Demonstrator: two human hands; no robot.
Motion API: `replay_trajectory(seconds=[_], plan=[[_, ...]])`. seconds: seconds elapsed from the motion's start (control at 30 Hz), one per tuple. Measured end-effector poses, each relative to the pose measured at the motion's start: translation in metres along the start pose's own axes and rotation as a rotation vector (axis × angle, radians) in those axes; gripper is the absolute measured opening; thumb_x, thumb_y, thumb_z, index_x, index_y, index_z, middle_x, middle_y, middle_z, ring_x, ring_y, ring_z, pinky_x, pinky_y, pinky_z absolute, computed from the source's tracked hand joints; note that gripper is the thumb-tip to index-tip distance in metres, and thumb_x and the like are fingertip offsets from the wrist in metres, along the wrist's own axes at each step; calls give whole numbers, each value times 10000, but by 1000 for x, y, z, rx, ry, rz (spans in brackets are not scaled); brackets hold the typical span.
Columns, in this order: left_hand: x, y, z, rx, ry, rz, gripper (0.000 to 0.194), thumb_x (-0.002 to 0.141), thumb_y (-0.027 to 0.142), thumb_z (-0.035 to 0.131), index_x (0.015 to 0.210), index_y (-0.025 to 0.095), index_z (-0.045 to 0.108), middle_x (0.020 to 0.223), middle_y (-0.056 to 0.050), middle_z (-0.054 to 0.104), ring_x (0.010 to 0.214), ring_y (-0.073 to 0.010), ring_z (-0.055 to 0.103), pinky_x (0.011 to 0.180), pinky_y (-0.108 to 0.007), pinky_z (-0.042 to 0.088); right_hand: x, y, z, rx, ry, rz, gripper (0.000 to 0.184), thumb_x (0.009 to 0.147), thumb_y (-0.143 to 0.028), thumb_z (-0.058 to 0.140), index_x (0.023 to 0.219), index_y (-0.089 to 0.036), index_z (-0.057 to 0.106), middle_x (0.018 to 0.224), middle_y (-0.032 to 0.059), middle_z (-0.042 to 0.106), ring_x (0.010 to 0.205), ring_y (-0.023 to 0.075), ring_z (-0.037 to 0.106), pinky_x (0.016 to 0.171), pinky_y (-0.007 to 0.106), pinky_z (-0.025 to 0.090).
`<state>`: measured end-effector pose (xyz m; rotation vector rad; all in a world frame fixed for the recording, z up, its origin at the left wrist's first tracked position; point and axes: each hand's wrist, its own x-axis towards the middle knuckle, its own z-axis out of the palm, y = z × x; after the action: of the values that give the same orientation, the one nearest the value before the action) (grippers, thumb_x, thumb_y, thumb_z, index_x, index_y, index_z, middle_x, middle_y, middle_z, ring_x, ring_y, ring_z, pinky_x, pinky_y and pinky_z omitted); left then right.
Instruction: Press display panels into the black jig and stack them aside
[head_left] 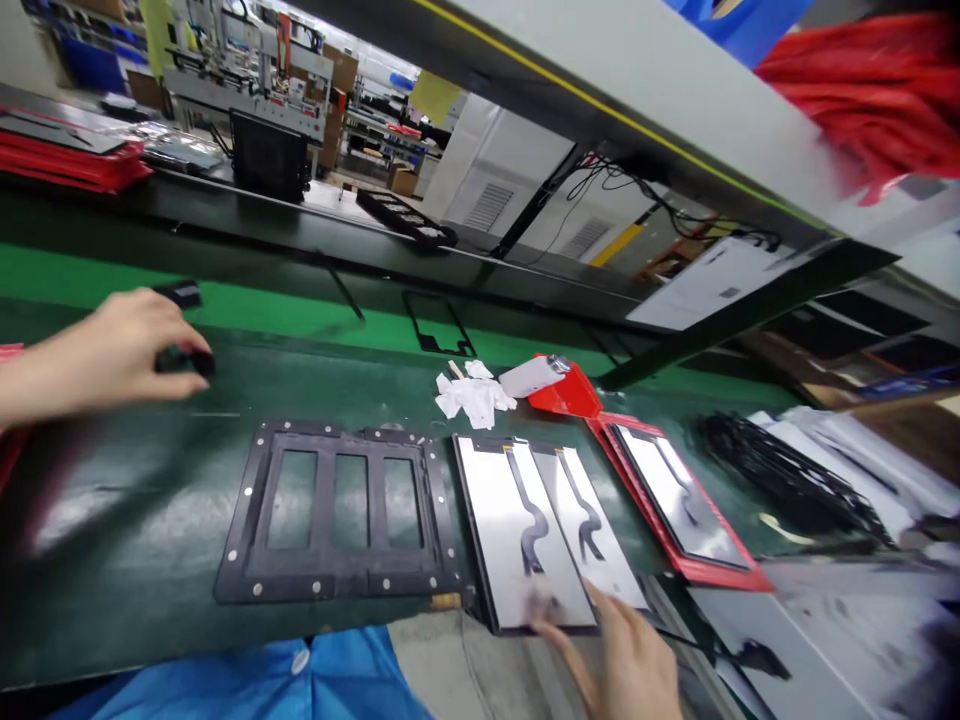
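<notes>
My left hand (124, 350) reaches out over the dark green bench at the far left, its fingers closed on a small black object (184, 360). My right hand (626, 655) sits at the near edge, fingers stretched out and touching the lower end of a shiny silver panel (517, 530) with a black flex strip on it. That panel lies beside a second silver panel (600, 540). A black frame fixture (337, 510) with three rectangular windows lies flat between my hands.
A red tray (694, 500) holding another silver panel lies to the right, with a white roller (534, 376) and crumpled white paper (474, 397) behind. Black frames (787, 480) pile at the right. A green conveyor belt (285, 310) runs behind; blue cloth (262, 680) is near.
</notes>
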<state>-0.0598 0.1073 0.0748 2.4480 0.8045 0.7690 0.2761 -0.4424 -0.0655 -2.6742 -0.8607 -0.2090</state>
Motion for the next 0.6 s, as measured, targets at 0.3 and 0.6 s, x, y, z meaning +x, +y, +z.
replay_trajectory(seconds=[0.3, 0.6], plan=[[-144, 75, 112, 116, -489, 340, 175, 749, 382, 701, 912, 319, 695, 1013, -42, 678, 1069, -284, 575, 1068, -457, 379, 8, -14, 15, -354, 0, -740, 853, 850, -30, 395, 1593, -265, 47, 1492, 102, 464, 1330, 259, 486, 1169, 505, 245], [-142, 73, 123, 143, -530, 408, 246, 776, 379, 756, 948, 227, 667, 988, -43, 608, 1039, -237, 538, 1138, -493, 247, 14, -14, -39, -208, 132, -939, 636, 935, -87, 327, 1560, -199, 293, 1401, 107, 559, 1201, 271, 599, 1043, 406, 419]])
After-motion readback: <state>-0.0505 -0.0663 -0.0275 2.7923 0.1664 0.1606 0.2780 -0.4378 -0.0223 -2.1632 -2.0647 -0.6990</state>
